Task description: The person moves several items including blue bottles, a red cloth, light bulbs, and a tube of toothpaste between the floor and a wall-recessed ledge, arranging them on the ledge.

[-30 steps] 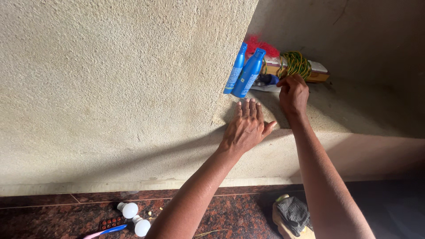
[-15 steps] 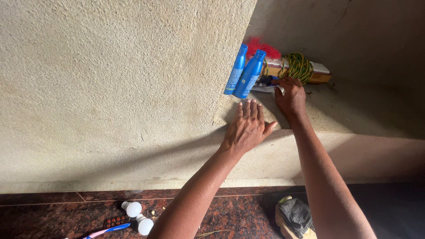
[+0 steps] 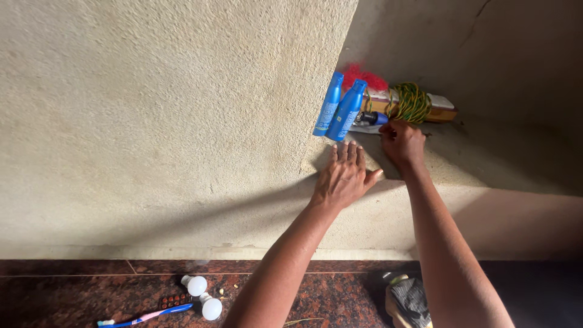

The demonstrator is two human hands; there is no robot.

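My left hand [image 3: 345, 176] lies flat with its fingers spread on the front edge of a rough plastered ledge [image 3: 461, 158]. My right hand [image 3: 402, 143] rests further in on the ledge, fingers curled, at the edge of a white sheet [image 3: 363, 129]. I cannot see whether it grips anything. Just beyond it stand two blue bottles [image 3: 347, 111], leaning left. Behind them are a small dark blue object [image 3: 375, 118], a red fluffy thing [image 3: 364, 76], a coil of green and yellow cord [image 3: 413, 102] and a flat box [image 3: 444, 110].
A rough cream wall [image 3: 170, 121] fills the left. Below, on a dark speckled stone counter [image 3: 316, 291], lie two white bulbs [image 3: 203, 296], a blue and pink toothbrush [image 3: 146, 316], a strip of pills [image 3: 173, 299] and a grey cloth on a yellowish object [image 3: 410, 300].
My right hand has drawn back from the cord coil down toward the white sheet and curled into a fist. My left hand has stayed flat on the ledge edge. The view has shifted slightly.
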